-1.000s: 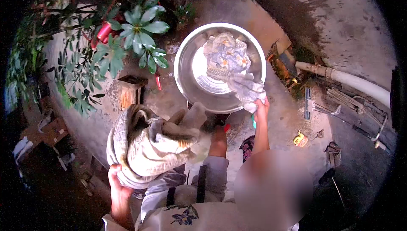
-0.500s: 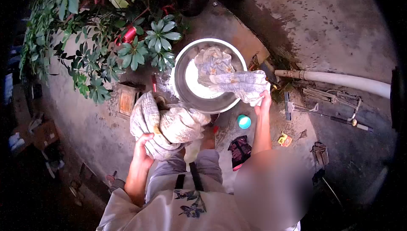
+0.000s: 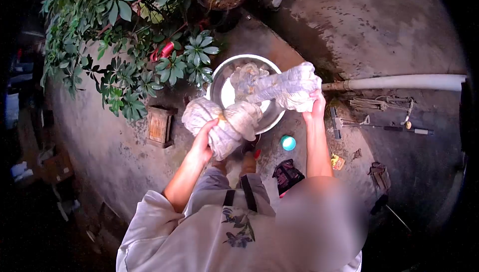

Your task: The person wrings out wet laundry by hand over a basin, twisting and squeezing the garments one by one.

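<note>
My left hand (image 3: 203, 136) is closed around a thick bunch of pale, faintly patterned cloth (image 3: 238, 122), held over the near left rim of a metal basin (image 3: 216, 76). On the right, my right hand (image 3: 315, 106) grips a gathered end of similar cloth (image 3: 299, 88) above the basin's right rim. From that end the fabric runs, narrowed and creased, down to a crumpled heap of cloth (image 3: 244, 78) in the basin. Whether the two held bunches are one piece, I cannot tell. My fingers are partly hidden by the folds.
A leafy plant (image 3: 172, 67) overhangs the left, near a wooden block-like stool (image 3: 159, 126). Right of my feet are a teal cup (image 3: 288, 143) and a dark bag (image 3: 288, 175). A white pipe (image 3: 404, 83) and a long-handled squeegee (image 3: 336, 122) lie farther right.
My left hand has carried its bunch up and rightward, closer to the basin. My right hand has lifted its end slightly, and the cloth there is more bunched.
</note>
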### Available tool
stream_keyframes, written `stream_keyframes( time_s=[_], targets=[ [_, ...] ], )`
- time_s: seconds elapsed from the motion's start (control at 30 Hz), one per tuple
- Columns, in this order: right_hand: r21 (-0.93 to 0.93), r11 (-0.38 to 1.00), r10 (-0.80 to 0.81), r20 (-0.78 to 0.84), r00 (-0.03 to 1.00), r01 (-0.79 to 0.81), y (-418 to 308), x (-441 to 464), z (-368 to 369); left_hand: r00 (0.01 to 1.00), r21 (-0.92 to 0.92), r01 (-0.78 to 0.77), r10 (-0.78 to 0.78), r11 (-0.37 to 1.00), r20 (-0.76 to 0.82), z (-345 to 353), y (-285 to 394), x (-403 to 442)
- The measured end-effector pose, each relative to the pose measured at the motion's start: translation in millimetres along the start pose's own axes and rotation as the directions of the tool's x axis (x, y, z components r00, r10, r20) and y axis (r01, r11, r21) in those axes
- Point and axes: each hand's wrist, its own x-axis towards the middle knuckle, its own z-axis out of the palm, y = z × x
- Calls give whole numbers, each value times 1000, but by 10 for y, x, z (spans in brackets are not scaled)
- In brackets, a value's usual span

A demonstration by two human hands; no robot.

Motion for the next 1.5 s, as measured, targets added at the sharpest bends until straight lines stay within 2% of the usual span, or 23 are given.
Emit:
stream_keyframes(
  time_s=[0.07, 0.13, 0.2, 0.27, 0.33, 0.4, 0.47, 0.53, 0.6, 0.63, 0.8, 0.87, 0.93, 0.97, 1.0, 1.03, 1.07, 1.1, 1.23, 1.33, 1.4, 1.47, 1.5],
  targets=[
    [-28, 999, 38, 158, 987, -34, -155, -126, 241, 998, 50, 43, -46, 998, 53, 37, -79, 159],
    [-134, 983, -81, 300, 950, 126, -306, -423, 605, 986, 84, 115, -123, 990, 108, 154, -140, 235],
    [-386, 885, -40, 496, 867, 261, -473, -689, 714, 980, 99, 153, -164, 983, 115, 410, -130, 142],
    [-597, 619, -38, 626, 779, 510, -490, -1000, 733, 976, 175, 133, -159, 976, 148, 528, -139, 101],
    [-654, 500, 14, 662, 750, 568, -270, -1272, 684, 937, 139, 148, -184, 979, 298, 585, -109, 114],
    [-606, 235, 88, 792, 604, 760, -2, -1467, 550, 930, 171, 70, -126, 983, 345, 727, -124, -15],
    [-619, 108, 99, 785, 611, 778, 118, -1726, 614, 890, 182, 41, -119, 982, 440, 642, -221, 106],
    [-625, 70, 105, 780, 617, 778, 291, -1761, 560, 895, 168, 91, -155, 982, 419, 580, -278, 152],
    [-599, 31, 162, 793, 587, 800, 459, -1803, 511, 903, 377, 92, -237, 922, 358, 443, -343, 262],
    [-601, -5, 255, 772, 582, 799, 519, -1812, 506, 950, 273, 145, -211, 951, 229, 482, -346, 226],
    [-632, 84, 247, 763, 598, 771, 563, -2029, 553, 946, 260, 165, -227, 951, 232, 234, -279, 132],
    [-630, 451, 18, 715, 699, 633, 503, -2038, 438, 959, 238, 87, -146, 967, 241, 78, -220, 125],
    [-662, 490, -163, 569, 806, 567, 475, -1895, 112, 976, 247, 64, -113, 967, 188, -42, -149, 94],
    [-606, 619, -257, 444, 858, 499, 538, -1822, -75, 985, 240, 40, -79, 970, 156, -54, -93, 48],
    [-584, 764, -179, 218, 959, 275, 563, -1768, -296, 991, 235, 16, -47, 972, 125, -83, -38, 10],
    [-532, 839, -122, 23, 992, 115, 603, -1698, -532, 994, 215, 21, -42, 976, 96, -163, 12, 3],
    [-518, 855, -100, -83, 992, 43, 634, -1648, -758, 998, 245, 3, -16, 970, 53, -181, 60, -34],
    [-446, 890, -162, -114, 980, 96, 694, -1575, -975, 999, 232, 11, -21, 973, 39, -249, 121, -68],
    [-419, 907, -97, -313, 945, -46, 929, -1316, -1493, 997, 243, 11, 8, 970, -76, -449, 306, -239],
    [-431, 887, -27, -408, 913, -167, 1431, -914, -1941, 997, 302, 28, -3, 953, -81, -496, 369, -349],
    [-367, 908, 30, -424, 905, -202, 1897, -642, -2299, 977, 318, 84, -15, 944, -214, -628, 415, -382],
    [28, 944, 276, -607, 745, -328, 2442, -339, -2610, 918, 372, 118, 41, 921, -395, -805, 428, -374],
    [-43, 925, 268, -632, 727, -378, 2826, -144, -2799, 915, 383, 99, 67, 918, -398, -704, 399, -353]
  ],
)
